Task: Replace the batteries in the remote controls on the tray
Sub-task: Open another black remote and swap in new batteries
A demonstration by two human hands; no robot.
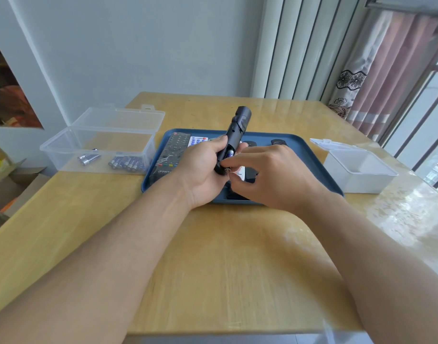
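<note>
My left hand [203, 170] grips a slim black remote [234, 131] and holds it tilted up over the blue tray [309, 150], its open battery bay turned toward me. A blue battery [229, 153] sits in that bay. My right hand [265, 175] pinches the battery's lower end with thumb and fingertips. A long black remote [172, 152] and a white remote with blue buttons [198, 141] lie on the tray's left part. Other dark remotes [278, 142] lie partly hidden behind my hands.
A clear open box [101, 145] with several blue batteries [127, 163] stands left of the tray on the wooden table. A white open box [359, 170] stands to the right. Cardboard boxes lie on the floor at the far left. Curtains hang at the right.
</note>
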